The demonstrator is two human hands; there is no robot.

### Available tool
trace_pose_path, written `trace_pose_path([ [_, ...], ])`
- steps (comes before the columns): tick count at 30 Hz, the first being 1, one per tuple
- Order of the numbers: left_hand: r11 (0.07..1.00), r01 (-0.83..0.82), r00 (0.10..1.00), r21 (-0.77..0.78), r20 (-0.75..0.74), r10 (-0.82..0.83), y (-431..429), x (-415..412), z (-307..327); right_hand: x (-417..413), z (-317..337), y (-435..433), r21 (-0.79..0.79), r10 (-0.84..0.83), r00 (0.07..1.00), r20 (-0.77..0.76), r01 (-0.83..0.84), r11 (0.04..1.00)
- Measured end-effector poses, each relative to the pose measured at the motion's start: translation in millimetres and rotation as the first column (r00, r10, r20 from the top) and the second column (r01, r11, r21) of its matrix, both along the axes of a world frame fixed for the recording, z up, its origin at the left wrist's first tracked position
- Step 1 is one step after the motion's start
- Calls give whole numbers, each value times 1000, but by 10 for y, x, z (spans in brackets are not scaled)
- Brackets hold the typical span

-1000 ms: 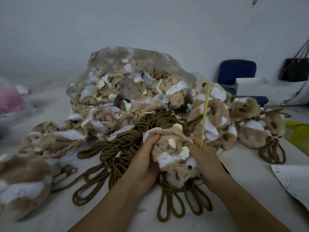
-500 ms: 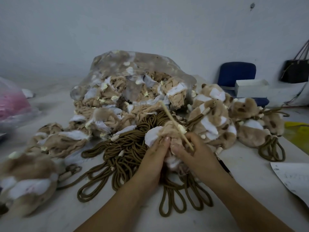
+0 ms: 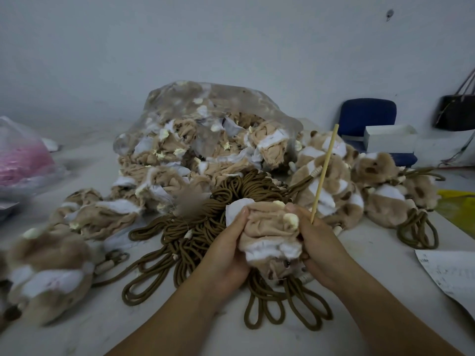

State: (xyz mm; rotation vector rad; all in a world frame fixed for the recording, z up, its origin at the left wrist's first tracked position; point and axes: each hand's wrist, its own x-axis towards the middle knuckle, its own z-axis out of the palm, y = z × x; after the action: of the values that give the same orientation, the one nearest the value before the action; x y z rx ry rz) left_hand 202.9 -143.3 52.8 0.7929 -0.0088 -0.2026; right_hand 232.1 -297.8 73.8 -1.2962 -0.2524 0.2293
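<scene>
Both my hands hold one tan and white plush piece [image 3: 270, 232], turned inside out, just above the table. My left hand [image 3: 226, 255] grips its left side. My right hand [image 3: 321, 245] grips its right side and also holds a thin wooden stick [image 3: 324, 173] that points up and slightly right. Brown cord loops [image 3: 277, 312] hang from under the piece onto the table.
A clear plastic bag [image 3: 205, 111] full of inside-out plush pieces lies behind. Finished plush toys [image 3: 334, 181] pile up at the right, more plush pieces [image 3: 48, 273] at the left. A pink bag [image 3: 23, 158] sits far left, paper [image 3: 452, 273] at right, a blue chair [image 3: 367, 116] behind.
The stick swung from slanting left into the piece back to nearly upright. The plush piece has bulged out between my hands, showing more white fabric.
</scene>
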Motion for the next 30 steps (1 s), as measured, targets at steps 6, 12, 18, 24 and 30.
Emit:
trace_pose_path([
  [6,1000,-9,1000,-5,-8,9,-15,-23,1,28,-29,-44,-35,-26,999,26,27,999],
  [12,996,-52,997,66,61,48,-10,-7,5,5,-58,-42,-165,41,982,187,-10,986],
  [18,995,-102,990,-5,94,102,43,7,52,49,-69,-91,-248,-9,974,228,67,966],
  [24,995,-90,980,38,181,82,-9,-31,132,56,-38,-74,-214,-101,940,326,178,960],
  [30,949,-202,973,243,157,167,-29,-32,69,97,-66,-44,-277,-117,888,445,260,925],
])
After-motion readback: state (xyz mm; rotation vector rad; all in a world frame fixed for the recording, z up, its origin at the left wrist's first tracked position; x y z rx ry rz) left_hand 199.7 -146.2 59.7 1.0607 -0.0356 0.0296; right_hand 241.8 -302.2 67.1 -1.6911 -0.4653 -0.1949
